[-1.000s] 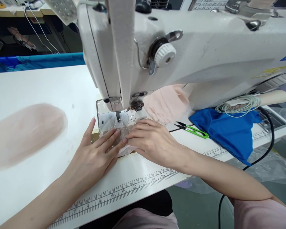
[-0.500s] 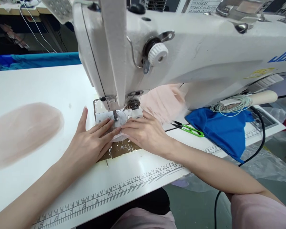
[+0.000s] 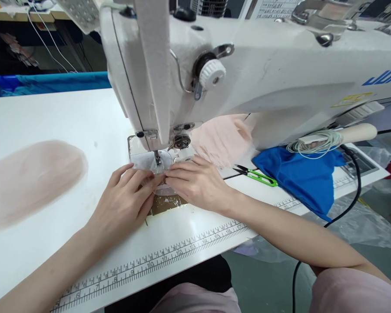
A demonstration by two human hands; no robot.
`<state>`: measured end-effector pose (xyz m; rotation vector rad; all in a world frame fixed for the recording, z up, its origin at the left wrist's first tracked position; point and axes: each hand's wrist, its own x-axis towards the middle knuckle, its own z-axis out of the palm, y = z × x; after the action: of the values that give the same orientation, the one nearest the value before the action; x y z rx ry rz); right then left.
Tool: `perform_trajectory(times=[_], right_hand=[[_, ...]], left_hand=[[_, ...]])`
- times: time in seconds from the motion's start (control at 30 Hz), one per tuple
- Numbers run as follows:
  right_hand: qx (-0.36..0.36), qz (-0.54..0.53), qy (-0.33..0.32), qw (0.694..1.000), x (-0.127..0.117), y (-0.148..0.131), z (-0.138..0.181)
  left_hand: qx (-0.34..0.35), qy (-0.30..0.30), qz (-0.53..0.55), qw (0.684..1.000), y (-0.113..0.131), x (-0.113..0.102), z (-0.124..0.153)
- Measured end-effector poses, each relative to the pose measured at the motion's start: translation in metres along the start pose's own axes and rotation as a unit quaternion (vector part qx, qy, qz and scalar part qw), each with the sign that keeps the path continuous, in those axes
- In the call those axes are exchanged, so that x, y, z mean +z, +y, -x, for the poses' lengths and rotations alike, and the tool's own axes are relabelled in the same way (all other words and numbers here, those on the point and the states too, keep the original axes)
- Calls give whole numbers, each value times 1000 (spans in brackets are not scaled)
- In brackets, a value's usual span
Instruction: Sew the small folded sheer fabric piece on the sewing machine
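Sheer fabric piece (image 3: 163,189) mostly hidden beneath both hands

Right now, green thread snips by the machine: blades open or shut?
Shut, as far as shows. The green thread snips lie flat on the white table, black blades together in one point, clear of the right hand.

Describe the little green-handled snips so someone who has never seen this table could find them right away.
Start at the white sewing machine. Under its arm, on the white table, the snips lie between the right hand and a blue cloth. Their bright green handle sets them apart.
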<state>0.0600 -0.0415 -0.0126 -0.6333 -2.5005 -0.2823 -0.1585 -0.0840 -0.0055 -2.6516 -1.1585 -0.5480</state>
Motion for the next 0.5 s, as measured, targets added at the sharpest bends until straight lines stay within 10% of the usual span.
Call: perform_trajectory(times=[0.5], right_hand=[[-34,13,-2,999,-5,-3,2]], left_hand=[[39,3,-33,999,14,-8,9]])
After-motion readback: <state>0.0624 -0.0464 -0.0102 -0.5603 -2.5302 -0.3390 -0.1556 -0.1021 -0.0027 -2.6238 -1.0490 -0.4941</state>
